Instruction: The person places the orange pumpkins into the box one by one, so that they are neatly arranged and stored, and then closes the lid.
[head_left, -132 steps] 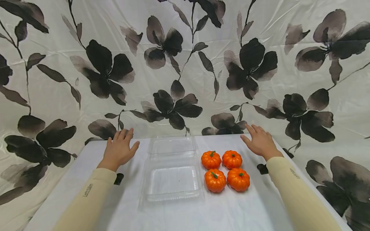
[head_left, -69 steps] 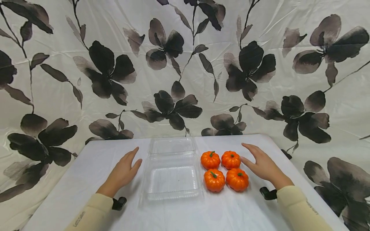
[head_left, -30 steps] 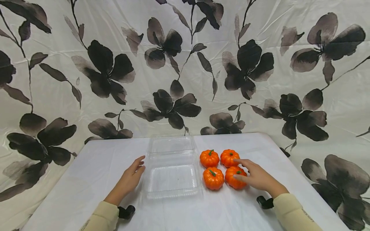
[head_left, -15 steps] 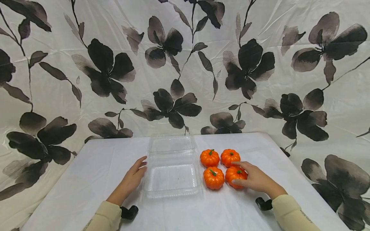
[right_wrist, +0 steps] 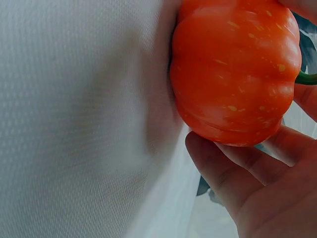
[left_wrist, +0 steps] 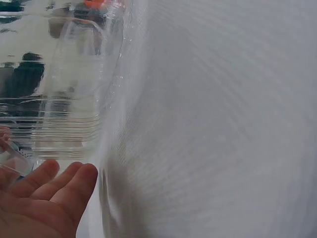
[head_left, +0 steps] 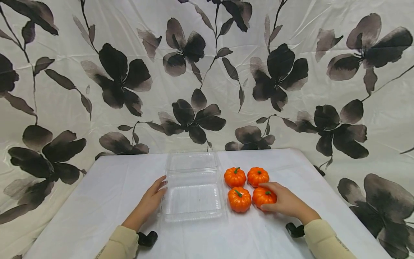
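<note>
Four-lobed detail aside, small orange toy pumpkins stand grouped right of a clear plastic clamshell box [head_left: 194, 216], whose lid lies back. My right hand [head_left: 286, 201] grips the front right pumpkin [head_left: 262, 196], thumb on the near side and fingers on the far side. In the right wrist view this pumpkin [right_wrist: 235, 74] sits on the cloth, fingertips right at its side, its green stem towards the palm. My left hand [head_left: 150, 201] is at the box's left edge. In the left wrist view its fingers [left_wrist: 74, 193] stretch fairly straight beside the clear rim.
Three other pumpkins stand close by: front left [head_left: 239, 200], back left [head_left: 235, 177] and back right [head_left: 257, 176]. A white cloth covers the table [head_left: 97, 201]. Behind it hangs a floral curtain [head_left: 239, 118]. Black wrist cameras [head_left: 147, 239] stick out below both sleeves.
Both hands have come down and inward from the table's far sides. The right has closed round the front right pumpkin; the left has reached the box's left edge. Box and pumpkins stay put.
</note>
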The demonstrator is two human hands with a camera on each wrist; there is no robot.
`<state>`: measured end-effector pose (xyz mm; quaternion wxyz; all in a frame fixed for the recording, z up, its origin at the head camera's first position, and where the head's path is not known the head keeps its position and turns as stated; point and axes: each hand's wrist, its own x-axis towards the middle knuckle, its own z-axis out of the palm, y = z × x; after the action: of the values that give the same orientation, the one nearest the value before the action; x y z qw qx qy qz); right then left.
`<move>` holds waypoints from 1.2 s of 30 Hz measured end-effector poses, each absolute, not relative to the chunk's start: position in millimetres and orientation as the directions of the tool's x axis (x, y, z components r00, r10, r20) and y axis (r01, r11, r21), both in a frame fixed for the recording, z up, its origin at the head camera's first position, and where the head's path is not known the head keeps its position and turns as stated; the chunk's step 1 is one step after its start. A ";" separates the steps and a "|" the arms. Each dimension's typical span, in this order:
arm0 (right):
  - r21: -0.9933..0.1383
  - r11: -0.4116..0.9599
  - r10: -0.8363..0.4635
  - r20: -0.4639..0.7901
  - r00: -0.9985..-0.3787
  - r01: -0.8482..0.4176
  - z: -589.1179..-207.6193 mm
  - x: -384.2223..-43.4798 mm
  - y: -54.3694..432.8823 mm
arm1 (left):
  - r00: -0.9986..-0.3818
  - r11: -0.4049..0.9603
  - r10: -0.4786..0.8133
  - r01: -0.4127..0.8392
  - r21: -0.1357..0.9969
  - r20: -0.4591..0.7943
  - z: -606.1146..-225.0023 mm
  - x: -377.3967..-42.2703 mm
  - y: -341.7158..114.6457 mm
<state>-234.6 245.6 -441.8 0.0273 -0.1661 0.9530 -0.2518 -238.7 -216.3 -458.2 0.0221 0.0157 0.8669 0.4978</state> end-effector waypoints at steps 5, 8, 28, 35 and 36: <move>-0.485 0.818 -0.334 0.039 -0.942 -0.310 -442.1 -233.6 246.0 | -0.999 0.512 0.042 -0.007 0.859 -0.034 -459.3 -239.4 -215.8; -0.485 0.813 -0.338 0.057 -0.939 -0.322 -441.5 -233.3 246.7 | -0.999 0.505 0.040 -0.004 0.863 -0.027 -460.5 -239.5 -215.7; -0.485 0.781 -0.343 0.193 -0.919 -0.393 -413.3 -232.2 241.4 | -1.000 0.485 0.007 0.002 0.874 -0.002 -460.3 -236.1 -214.0; -0.494 0.762 -0.354 0.222 -0.908 -0.418 -402.2 -235.9 231.9 | -1.000 0.475 0.014 -0.005 0.880 -0.013 -459.5 -236.2 -215.1; -0.498 0.759 -0.355 0.224 -0.907 -0.420 -400.3 -236.1 230.2 | -1.000 0.476 0.015 -0.003 0.879 -0.011 -459.2 -236.2 -215.2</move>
<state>-236.1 230.2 -400.3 -0.0581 -0.2072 0.9359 -0.2788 -236.2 -215.2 -459.2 0.0088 0.0036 0.8591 0.5117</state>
